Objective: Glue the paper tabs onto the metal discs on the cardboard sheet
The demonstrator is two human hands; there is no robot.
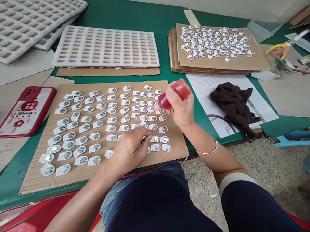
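My right hand (pixel 181 106) grips a small squeeze bottle (pixel 178 91) of red liquid, tilted so its thin nozzle points down and left over the small parts. In my left hand (pixel 132 144) is a slim metal tool that looks like tweezers (pixel 139 146), its tip close to one of the parts (pixel 153 127). Many round silver pieces with white paper tabs lie in rough rows on a cardboard sheet (pixel 136 163) in front of me. Both hands are over the right half of the sheet, and my left hand hides some pieces.
A white foam grid tray (pixel 108 46) lies behind the sheet, and more foam trays (pixel 30 22) are at the back left. Stacked cardboard (pixel 206 64) with similar pieces stands at the back right. A red-cased phone (pixel 26 111) lies left; a dark cloth (pixel 231 102) rests on printed paper (pixel 197 90).
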